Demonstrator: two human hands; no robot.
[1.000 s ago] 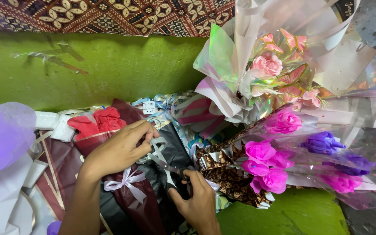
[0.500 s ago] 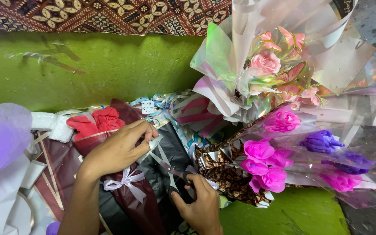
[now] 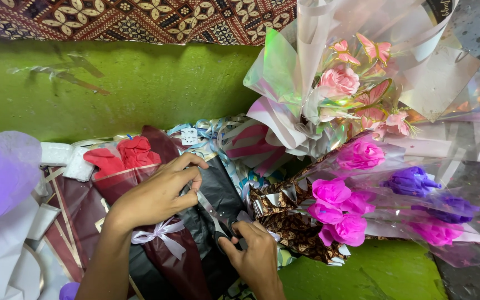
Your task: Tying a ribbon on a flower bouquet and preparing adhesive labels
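**Scissors angled between two hands over a dark-wrapped bouquet**

The scissors (image 3: 213, 218) lie on a slant, handles low and toward the person, blades running up and left toward the left hand (image 3: 156, 194). The right hand (image 3: 254, 258) grips the handles, fingers curled tight around them. The left hand's fingers are pressed together, pinching something small at the blade tips (too small to tell what). Both hands sit over the maroon-wrapped bouquet (image 3: 168, 261) with its white ribbon bow (image 3: 159, 233); the left is nearer the blades' working end. Just right lies a brown-patterned bouquet of magenta flowers (image 3: 334, 211), crowding that side. The green surface (image 3: 140, 89) above offers open room; a purple tissue bundle (image 3: 1, 166) closes off the far left.
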